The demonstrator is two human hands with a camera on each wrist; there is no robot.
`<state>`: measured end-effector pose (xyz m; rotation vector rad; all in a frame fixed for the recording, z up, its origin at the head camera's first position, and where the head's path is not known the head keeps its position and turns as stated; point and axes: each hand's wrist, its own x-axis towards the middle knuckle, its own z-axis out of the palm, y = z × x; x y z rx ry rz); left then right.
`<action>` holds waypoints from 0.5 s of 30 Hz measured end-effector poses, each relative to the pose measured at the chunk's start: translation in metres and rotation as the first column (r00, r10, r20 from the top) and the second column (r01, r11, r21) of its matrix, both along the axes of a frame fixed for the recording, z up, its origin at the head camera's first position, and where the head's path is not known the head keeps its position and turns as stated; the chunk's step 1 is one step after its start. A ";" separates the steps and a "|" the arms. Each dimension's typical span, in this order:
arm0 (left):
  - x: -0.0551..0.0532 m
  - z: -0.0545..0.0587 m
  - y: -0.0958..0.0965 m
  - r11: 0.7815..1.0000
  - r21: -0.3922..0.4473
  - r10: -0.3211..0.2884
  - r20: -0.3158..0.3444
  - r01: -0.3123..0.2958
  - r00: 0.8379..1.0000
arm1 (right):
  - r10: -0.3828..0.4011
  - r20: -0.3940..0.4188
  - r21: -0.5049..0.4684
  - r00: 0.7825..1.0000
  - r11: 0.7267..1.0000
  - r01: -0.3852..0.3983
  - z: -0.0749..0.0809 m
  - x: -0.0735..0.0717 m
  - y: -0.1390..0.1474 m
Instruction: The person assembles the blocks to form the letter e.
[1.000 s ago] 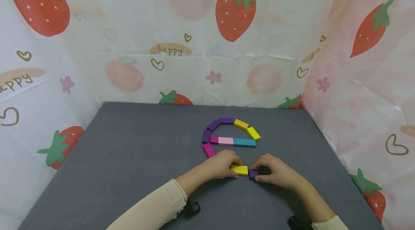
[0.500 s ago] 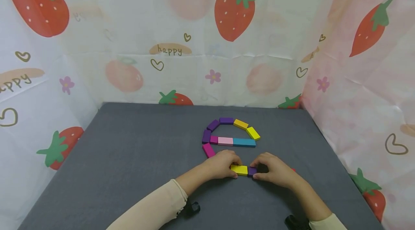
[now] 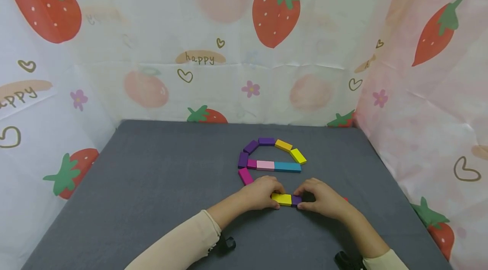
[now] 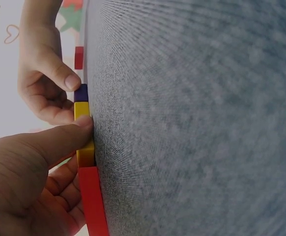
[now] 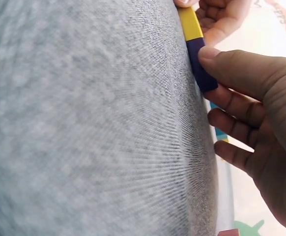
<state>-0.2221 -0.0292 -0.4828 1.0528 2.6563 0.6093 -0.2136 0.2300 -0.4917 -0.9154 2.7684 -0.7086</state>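
Observation:
My left hand (image 3: 262, 194) pinches a yellow block (image 3: 282, 199) lying on the grey cloth, thumb on its near side. Against that block's right end sits a short purple block (image 3: 296, 201), held between the thumb and fingers of my right hand (image 3: 324, 200). In the right wrist view the purple block (image 5: 201, 66) and yellow block (image 5: 190, 23) meet end to end. A red block (image 4: 93, 199) continues the row under my left hand in the left wrist view; the head view hides it behind the hand.
Behind the hands, purple blocks (image 3: 266, 141), an orange block (image 3: 284, 145) and a yellow one curve around a straight row of magenta, pink (image 3: 265, 166) and blue (image 3: 287, 167) blocks. A magenta block (image 3: 245, 176) slants toward my left hand. A red block (image 4: 79, 58) lies beyond my right hand.
My right hand has brought the purple block slightly left and away from me, closing the small gap to the yellow block and lining it up. My left hand has stayed in place.

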 end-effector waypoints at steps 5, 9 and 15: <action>0.000 0.000 0.001 1.000 -0.003 0.003 -0.002 -0.003 1.000 | 0.011 0.004 -0.004 1.000 1.000 -0.011 0.000 0.000 0.000; 0.000 -0.001 0.002 1.000 -0.007 0.009 -0.001 -0.009 1.000 | 0.024 0.005 -0.005 1.000 1.000 -0.024 0.001 0.000 0.000; -0.001 -0.002 0.003 1.000 -0.011 0.014 -0.004 -0.014 1.000 | 0.030 0.010 -0.005 1.000 1.000 -0.030 0.002 0.000 0.000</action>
